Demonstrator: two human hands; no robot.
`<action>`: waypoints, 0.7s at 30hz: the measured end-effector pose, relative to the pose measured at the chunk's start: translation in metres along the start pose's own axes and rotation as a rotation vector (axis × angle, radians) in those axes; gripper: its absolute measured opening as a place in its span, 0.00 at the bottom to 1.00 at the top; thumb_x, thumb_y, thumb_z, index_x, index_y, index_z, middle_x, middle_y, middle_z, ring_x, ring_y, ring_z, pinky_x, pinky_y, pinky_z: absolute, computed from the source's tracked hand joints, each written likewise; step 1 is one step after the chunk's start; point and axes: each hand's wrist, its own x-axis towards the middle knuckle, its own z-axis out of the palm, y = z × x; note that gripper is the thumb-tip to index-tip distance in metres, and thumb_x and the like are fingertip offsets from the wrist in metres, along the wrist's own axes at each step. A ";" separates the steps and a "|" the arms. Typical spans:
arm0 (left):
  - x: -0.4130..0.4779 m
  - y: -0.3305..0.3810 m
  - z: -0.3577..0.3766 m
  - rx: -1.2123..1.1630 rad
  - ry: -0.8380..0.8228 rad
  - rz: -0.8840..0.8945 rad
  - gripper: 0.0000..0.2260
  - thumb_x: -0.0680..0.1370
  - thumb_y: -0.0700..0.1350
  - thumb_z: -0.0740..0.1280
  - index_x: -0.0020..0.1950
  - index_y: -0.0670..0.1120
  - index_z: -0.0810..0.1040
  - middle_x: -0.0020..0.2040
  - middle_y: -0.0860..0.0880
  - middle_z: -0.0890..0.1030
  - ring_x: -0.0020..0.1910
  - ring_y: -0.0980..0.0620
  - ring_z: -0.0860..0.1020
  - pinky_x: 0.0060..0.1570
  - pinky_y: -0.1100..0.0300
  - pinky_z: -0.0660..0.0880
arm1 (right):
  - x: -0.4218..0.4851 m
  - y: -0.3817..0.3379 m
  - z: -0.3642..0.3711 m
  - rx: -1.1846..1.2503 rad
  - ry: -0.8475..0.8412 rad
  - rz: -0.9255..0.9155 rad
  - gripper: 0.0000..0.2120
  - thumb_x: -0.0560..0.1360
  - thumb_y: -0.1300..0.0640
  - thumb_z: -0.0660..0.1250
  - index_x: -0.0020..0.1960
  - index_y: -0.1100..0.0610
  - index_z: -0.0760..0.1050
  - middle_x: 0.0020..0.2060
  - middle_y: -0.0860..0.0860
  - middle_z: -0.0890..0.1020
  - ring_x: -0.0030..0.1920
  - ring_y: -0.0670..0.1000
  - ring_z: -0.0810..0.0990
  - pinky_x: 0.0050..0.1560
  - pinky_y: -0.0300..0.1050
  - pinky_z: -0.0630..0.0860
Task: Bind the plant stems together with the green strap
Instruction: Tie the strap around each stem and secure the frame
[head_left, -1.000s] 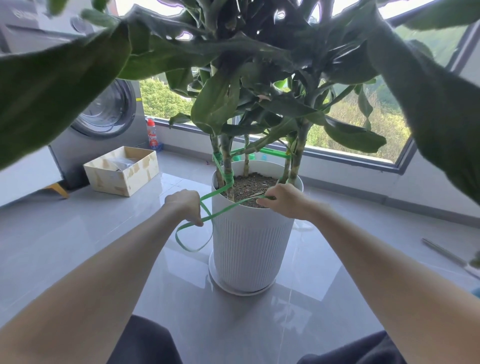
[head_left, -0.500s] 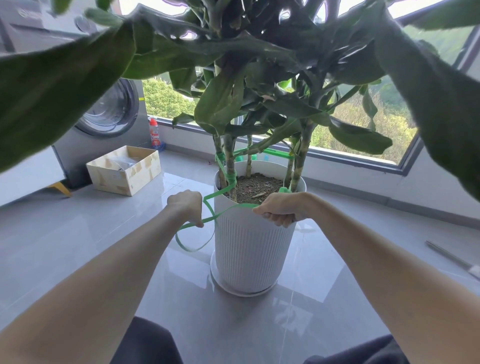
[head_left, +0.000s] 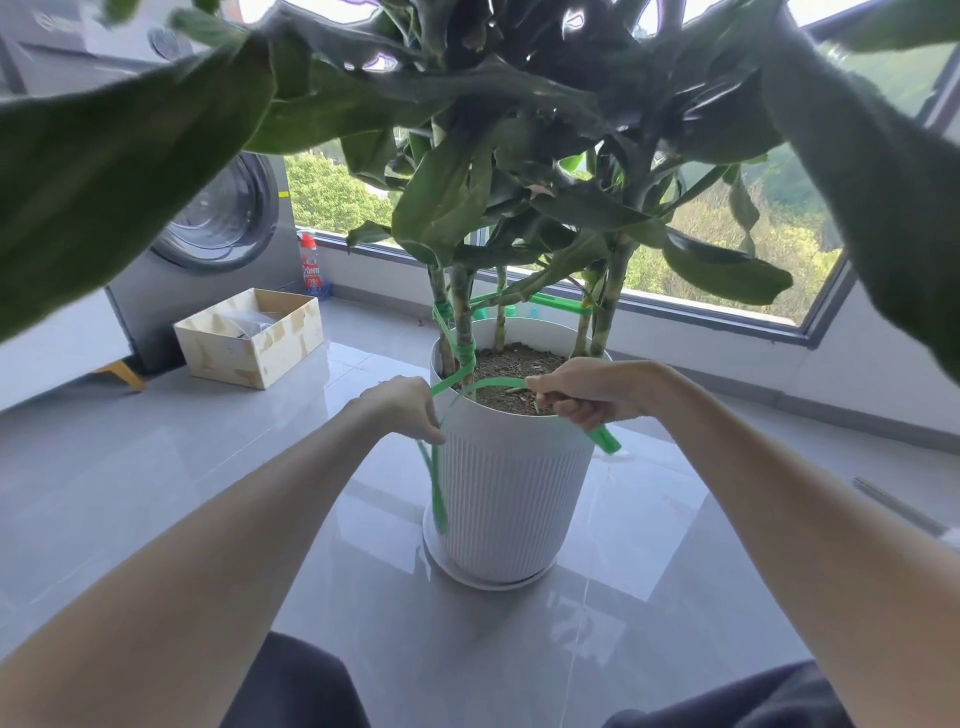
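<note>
A tall plant with several thin stems (head_left: 461, 317) grows from soil in a white ribbed pot (head_left: 511, 493) on the floor. A green strap (head_left: 470, 364) is wound round the left stems and runs across to the right stems higher up. My left hand (head_left: 408, 408) grips the strap at the pot's left rim, and a loop hangs down the pot's side. My right hand (head_left: 587, 397) holds the strap over the front rim, its free end sticking out below my fist at the right.
Big dark leaves (head_left: 104, 171) hang overhead on both sides. An open cardboard box (head_left: 249, 338) and a red-capped bottle (head_left: 313, 267) stand at the left by a washing machine (head_left: 223, 218). A window sill (head_left: 717, 319) runs behind the pot. A thin rod (head_left: 898, 506) lies on the floor at the right.
My right hand has pulled the strap's end to the right along the pot's rim, so the end now sticks out below the fist. The hanging loop by my left hand has drawn narrower.
</note>
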 end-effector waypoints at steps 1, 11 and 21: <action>-0.001 0.003 0.000 0.001 -0.012 0.028 0.13 0.71 0.53 0.72 0.50 0.47 0.84 0.44 0.49 0.82 0.48 0.49 0.80 0.49 0.55 0.77 | 0.000 0.000 0.001 -0.049 0.022 -0.025 0.16 0.82 0.51 0.55 0.39 0.56 0.68 0.24 0.46 0.65 0.23 0.44 0.59 0.25 0.36 0.57; -0.004 0.035 0.001 -0.111 0.217 0.304 0.14 0.73 0.54 0.71 0.52 0.46 0.76 0.48 0.49 0.81 0.46 0.50 0.78 0.49 0.52 0.78 | -0.009 0.003 0.004 -0.189 -0.057 -0.119 0.14 0.82 0.60 0.52 0.42 0.58 0.71 0.29 0.49 0.69 0.27 0.46 0.65 0.32 0.39 0.62; 0.000 0.023 -0.002 -0.353 0.081 0.393 0.07 0.76 0.44 0.69 0.49 0.43 0.84 0.39 0.53 0.84 0.39 0.48 0.83 0.44 0.50 0.80 | -0.005 0.017 -0.002 -0.293 0.224 -0.168 0.16 0.79 0.53 0.63 0.33 0.55 0.72 0.30 0.48 0.73 0.33 0.44 0.70 0.42 0.37 0.69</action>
